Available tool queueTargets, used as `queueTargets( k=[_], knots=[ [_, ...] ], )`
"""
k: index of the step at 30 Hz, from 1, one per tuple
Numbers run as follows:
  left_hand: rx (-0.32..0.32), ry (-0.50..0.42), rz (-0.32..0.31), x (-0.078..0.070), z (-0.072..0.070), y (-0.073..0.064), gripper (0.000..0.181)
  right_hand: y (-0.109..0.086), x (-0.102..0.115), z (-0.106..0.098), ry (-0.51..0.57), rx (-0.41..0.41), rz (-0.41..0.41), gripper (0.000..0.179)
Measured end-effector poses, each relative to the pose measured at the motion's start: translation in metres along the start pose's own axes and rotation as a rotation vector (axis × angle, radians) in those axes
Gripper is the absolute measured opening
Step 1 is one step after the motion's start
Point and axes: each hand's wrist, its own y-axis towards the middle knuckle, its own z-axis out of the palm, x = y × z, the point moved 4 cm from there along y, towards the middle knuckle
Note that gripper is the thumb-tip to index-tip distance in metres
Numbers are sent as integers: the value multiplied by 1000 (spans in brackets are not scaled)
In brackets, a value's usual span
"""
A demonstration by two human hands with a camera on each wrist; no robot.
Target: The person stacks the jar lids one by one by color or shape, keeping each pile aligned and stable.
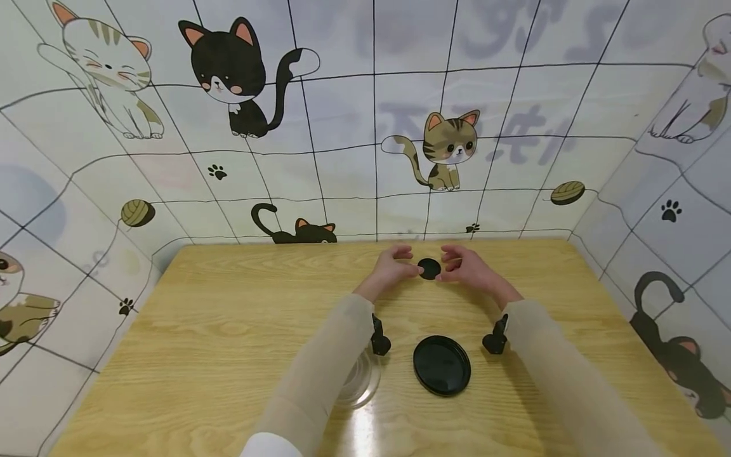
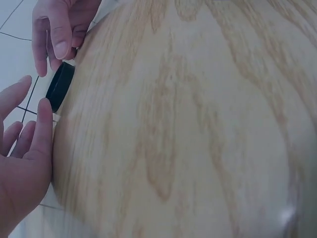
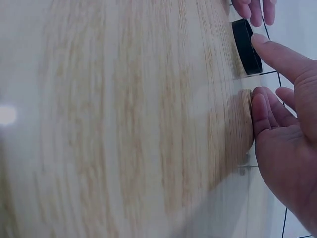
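A small black round lid (image 1: 429, 269) with a short rim lies on the wooden table near its back edge. On its left side is my left hand (image 1: 394, 266), fingers loosely spread, the thumb at the lid's edge. Opposite it, my right hand (image 1: 467, 268) is held with thumb and fingers apart, close to the lid's right side. The lid (image 2: 60, 87) stands out between both hands in the left wrist view. From the right wrist, the right thumb overlaps the lid's (image 3: 243, 47) rim; whether it touches cannot be told.
A larger black round lid (image 1: 442, 367) lies nearer the front, between the forearms. Left of it, a clear round dish or lid (image 1: 370, 386) is partly hidden under the left sleeve. Cat-printed wall covering (image 1: 348, 171) rises behind the table and along both sides.
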Motion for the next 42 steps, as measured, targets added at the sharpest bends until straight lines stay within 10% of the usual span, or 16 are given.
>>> queueTargets(
  k=[13,42],
  knots=[
    [98,35,-15,3,4,1,62,3,-2,6,12,15,-35,74],
    [56,194,36,-1,6,-1,41,0,-2,14,-61,-10,-75,49]
  ],
)
